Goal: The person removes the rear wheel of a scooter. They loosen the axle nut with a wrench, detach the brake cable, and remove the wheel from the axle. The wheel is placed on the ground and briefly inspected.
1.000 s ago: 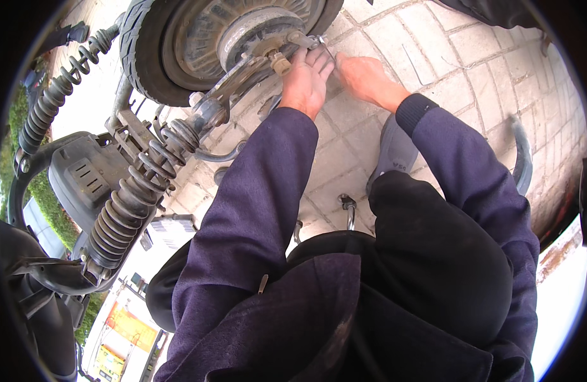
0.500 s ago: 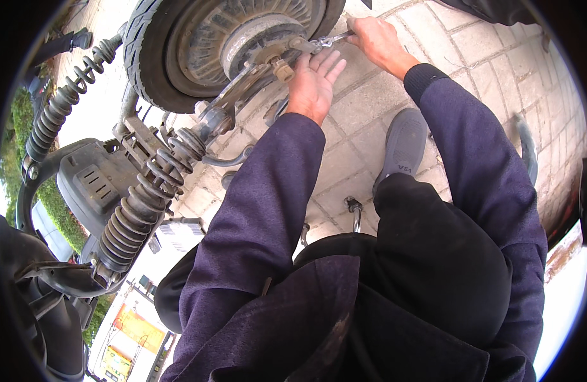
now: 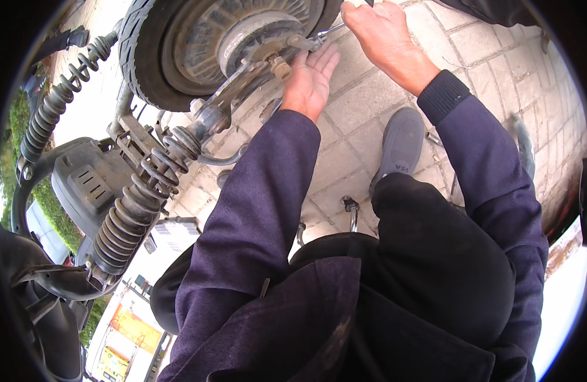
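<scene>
My right hand [image 3: 388, 46] is closed around the outer end of a slim metal wrench [image 3: 332, 29]. The wrench's other end meets the small metal fittings beside the hub [image 3: 258, 44] of a wheel with a black tyre [image 3: 139, 63]. Just below that end, my left hand [image 3: 309, 84] is turned palm up with its fingers stretched out. Its thumb side lies close to a threaded axle end with a brownish nut [image 3: 281, 67]; whether it touches is unclear. From the axle a dirty metal arm [image 3: 233, 89] runs toward the lower left.
Two coil-spring shock absorbers [image 3: 131, 213] and a grey plastic housing [image 3: 86, 175] fill the left side. My grey shoe [image 3: 400, 143] stands on pale paving bricks [image 3: 344, 153]. A small metal cylinder [image 3: 433, 138] lies beside it. A chrome leg [image 3: 353, 216] stands near my knees.
My right hand has shifted slightly and turned, its wrist moving right, and the wrench handle has swung upward in view. My left hand stays nearly in place. The small cylinder has come into sight.
</scene>
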A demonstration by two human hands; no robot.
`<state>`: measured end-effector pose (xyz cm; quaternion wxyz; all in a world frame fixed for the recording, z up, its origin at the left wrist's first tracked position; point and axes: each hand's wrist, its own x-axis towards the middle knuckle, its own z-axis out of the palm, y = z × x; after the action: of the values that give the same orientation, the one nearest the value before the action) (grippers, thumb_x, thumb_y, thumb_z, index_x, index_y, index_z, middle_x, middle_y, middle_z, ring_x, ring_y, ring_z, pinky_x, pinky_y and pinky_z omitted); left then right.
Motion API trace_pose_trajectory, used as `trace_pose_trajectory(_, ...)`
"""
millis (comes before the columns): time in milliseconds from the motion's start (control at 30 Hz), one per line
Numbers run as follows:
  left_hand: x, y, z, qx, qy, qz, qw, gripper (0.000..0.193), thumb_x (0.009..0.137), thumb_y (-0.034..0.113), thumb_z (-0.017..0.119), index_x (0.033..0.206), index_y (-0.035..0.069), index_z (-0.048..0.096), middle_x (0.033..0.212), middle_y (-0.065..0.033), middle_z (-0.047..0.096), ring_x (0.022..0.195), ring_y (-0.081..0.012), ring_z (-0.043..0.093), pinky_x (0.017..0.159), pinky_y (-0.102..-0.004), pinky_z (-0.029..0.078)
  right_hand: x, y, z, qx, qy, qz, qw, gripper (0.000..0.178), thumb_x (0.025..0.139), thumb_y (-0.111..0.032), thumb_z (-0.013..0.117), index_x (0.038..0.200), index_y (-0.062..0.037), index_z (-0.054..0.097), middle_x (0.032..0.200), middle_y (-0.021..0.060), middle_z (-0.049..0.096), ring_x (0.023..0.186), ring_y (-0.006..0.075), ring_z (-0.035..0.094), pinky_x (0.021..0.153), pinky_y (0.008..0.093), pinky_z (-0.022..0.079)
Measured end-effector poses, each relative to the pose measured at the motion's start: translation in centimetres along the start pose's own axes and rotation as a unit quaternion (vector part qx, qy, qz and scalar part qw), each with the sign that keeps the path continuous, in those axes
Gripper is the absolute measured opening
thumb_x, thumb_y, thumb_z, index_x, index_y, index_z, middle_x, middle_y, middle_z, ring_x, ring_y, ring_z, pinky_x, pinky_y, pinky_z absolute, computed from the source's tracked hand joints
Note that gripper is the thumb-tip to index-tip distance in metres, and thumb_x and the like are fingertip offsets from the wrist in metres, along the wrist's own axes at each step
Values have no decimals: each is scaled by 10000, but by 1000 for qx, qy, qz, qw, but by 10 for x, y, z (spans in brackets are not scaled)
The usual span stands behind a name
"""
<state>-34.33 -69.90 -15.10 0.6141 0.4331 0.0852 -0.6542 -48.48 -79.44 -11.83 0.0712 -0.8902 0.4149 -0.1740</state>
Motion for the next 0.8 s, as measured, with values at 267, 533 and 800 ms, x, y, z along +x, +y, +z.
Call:
trace_pose_trajectory(267, 0, 4, -1, -37, -6, -25, 999, 425, 1083, 176, 265, 1411, -93, 249, 1468, -310, 378, 1368, -444, 399, 1155, -502, 385, -11, 12, -33, -113, 12, -105, 988, 123, 806, -166, 667, 871, -65, 641, 727, 173, 633, 770, 361, 648, 666, 482, 479)
trace_pose_trajectory(533, 4, 4, -4, -15, -12, -16, 1000, 443, 1092, 206, 249, 1405, -108, 259, 1448, -301, 398, 1345, -423, 433, 1150, -498, 394, -46, -12, -45, 94, -88, 74, 989, 187, 926, -239, 611, 979, -62, 642, 794, 185, 647, 797, 384, 639, 719, 481, 493)
trace_pose_trajectory(800, 0, 5, -1, -13, -14, -9, 1000, 453, 1096, 228, 265, 1379, -126, 274, 1429, -309, 389, 1340, -419, 434, 1158, -486, 389, -7, -9, -53, 120, -190, 88, 970, 282, 928, -264, 586, 885, -5, 688, 751, 220, 640, 764, 409, 632, 688, 485, 485)
